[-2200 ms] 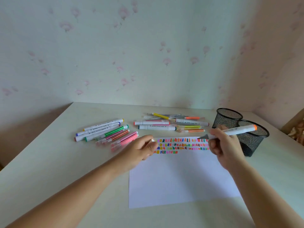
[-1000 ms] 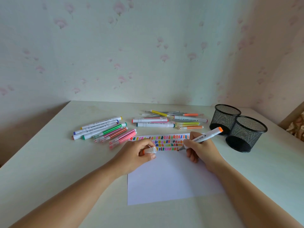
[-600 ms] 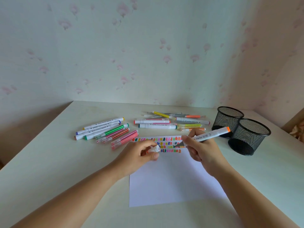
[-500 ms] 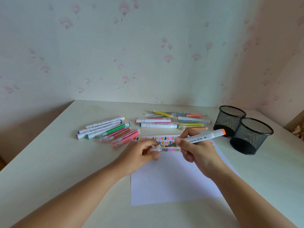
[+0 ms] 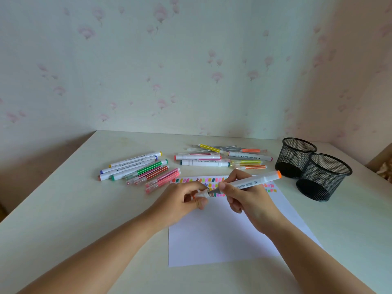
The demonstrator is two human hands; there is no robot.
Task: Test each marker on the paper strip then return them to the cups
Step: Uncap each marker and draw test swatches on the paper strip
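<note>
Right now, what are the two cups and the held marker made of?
The far cup and near cup: black wire mesh, likely metal, matte; see-through weave. The marker in right hand: smooth white plastic by its look, orange end cap.

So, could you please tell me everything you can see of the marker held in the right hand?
The marker has a thick white barrel, plastic by its look, with dark print and an orange end at upper right. Its grey nib end points lower left, at the mouth of a white cap that the left hand pinches. The right hand grips its lower half, above the paper.
</note>
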